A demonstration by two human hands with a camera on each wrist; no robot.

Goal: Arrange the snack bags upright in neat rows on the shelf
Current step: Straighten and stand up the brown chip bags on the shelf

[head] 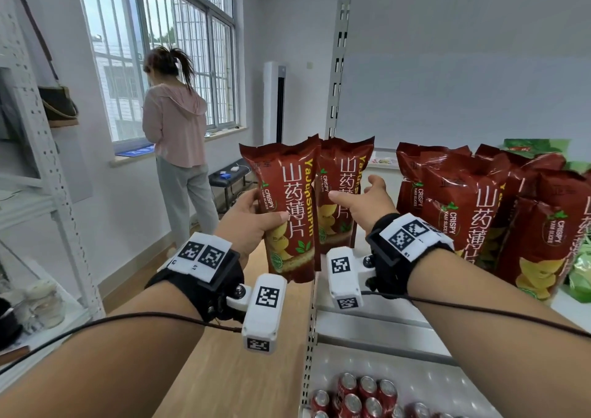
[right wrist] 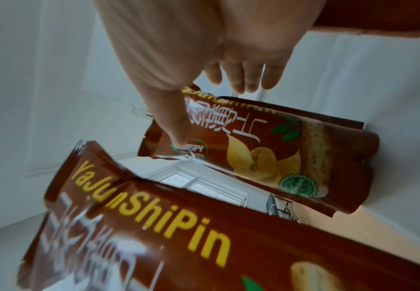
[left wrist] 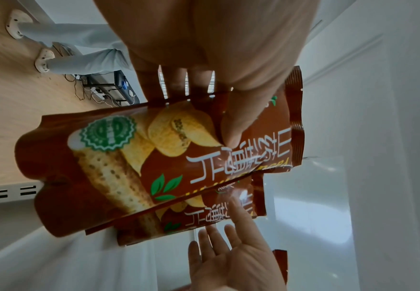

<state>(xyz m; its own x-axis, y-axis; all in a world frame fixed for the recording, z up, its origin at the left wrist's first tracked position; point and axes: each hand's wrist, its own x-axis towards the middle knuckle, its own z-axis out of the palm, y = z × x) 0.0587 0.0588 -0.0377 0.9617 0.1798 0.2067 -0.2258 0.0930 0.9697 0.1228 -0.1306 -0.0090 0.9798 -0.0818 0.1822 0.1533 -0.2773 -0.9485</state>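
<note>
My left hand (head: 256, 216) grips a red-brown yam-crisp bag (head: 289, 213) upright in the air, just left of the shelf's end; the thumb (left wrist: 231, 126) presses its front (left wrist: 141, 157) and the fingers wrap behind. A second identical bag (head: 345, 190) stands upright at the left end of the white shelf (head: 383, 309), right behind the held one. My right hand (head: 361, 194) is spread open, its thumb (right wrist: 178, 133) touching that standing bag (right wrist: 278, 157). The held bag (right wrist: 178, 236) fills the right wrist view's foreground. Several more red-brown bags (head: 463, 213) lean together farther right.
Green bags (head: 582, 270) sit at the shelf's far right. Red cans (head: 361, 395) stand on the lower shelf. The slotted shelf post (head: 339, 66) rises behind the bags. A person in a pink hoodie (head: 176, 123) stands at the window; a white rack (head: 48, 162) is on the left.
</note>
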